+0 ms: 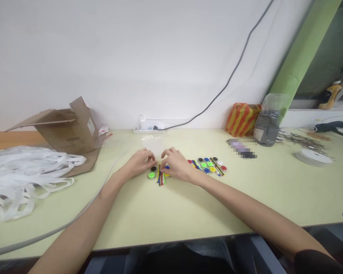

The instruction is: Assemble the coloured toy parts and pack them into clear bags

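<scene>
A: Landmark and position of the work?

B: Landmark: power strip (149,131). The bundle of slim coloured pieces (161,179) lies on the table (188,213), on the wearer's side of the power strip, about level with its right end. Long axis runs near to far, roughly straight out from the power strip; near ends slightly fanned.

A: Nearer hand?

B: Right hand (175,163), on the wearer's side, just past the power strip's right end. Thumb reaches the bundle from the right; contact or hover not resolved. Left hand (140,161) sits facing the power strip's left half, so the bundle lies to its right. Its fingertips are near a black-topped pot (153,169); a green-topped pot (151,175) is farther out from the power strip.

A: State of the hands?

B: Left: fingers loosely bent, nothing visibly gripped. Right: fingers arched, a gap visible between index and thumb. Cannot tell whether either pinches something small.

A: Limits of the view?

B: The right hand partly covers a blue-topped pot (167,167) and a yellow-topped pot (167,175). A second cluster of pots (207,170), right of the power strip and wearer-side, is partly behind that hand; count uncertain. Undersides of both hands hidden.
</scene>
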Available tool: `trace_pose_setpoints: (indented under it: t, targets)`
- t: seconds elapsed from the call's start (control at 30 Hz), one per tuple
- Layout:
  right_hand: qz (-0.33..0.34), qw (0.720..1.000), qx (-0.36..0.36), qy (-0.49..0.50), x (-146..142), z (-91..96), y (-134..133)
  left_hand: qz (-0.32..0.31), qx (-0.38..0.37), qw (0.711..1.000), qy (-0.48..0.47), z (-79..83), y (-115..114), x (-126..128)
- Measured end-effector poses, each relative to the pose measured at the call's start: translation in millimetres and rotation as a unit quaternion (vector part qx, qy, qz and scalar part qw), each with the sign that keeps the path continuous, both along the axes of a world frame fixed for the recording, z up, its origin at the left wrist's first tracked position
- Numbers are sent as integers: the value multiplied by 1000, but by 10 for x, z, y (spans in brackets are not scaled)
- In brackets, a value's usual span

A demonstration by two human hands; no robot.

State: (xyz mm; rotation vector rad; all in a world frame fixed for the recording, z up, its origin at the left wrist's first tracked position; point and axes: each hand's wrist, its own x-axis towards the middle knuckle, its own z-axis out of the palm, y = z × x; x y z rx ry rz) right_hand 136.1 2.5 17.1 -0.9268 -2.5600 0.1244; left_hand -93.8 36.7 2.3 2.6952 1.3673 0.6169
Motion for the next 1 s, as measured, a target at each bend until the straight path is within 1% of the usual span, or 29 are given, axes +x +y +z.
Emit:
trace_pose_setpoints:
  t: [0.1, 0.27, 0.43, 0.6, 0.67, 0.83, 0.93, 1.0]
  targets:
    - [2, 999, -12, -36, -89, 19, 35, -5, -8, 1000, -3, -19, 14, -3]
    - [-3, 997, -22, -74, -141, 54, 24, -3, -12, 1000, -12, -34, 15, 11]
    - [-3, 996, -18, -92, -175, 90, 1, 33, 2, 999, -31, -38, -1, 15]
    - [3, 995, -15, -100, -193, 94, 15, 48, 31, 995, -85, -8, -53, 38]
    - [12, 995, -9, -100, -191, 84, 39, 54, 40, 992, -102, 5, -72, 52]
    - [25, 996, 1, -85, -156, 91, 120, 75, 25, 989, -128, -3, -72, 62]
    - [39, 998, -8, -58, -115, 144, 157, 82, 31, 987, -134, -22, -53, 54]
    - [54, 998, -28, -24, -71, 206, 164, 83, 39, 986, -141, -28, -48, 54]
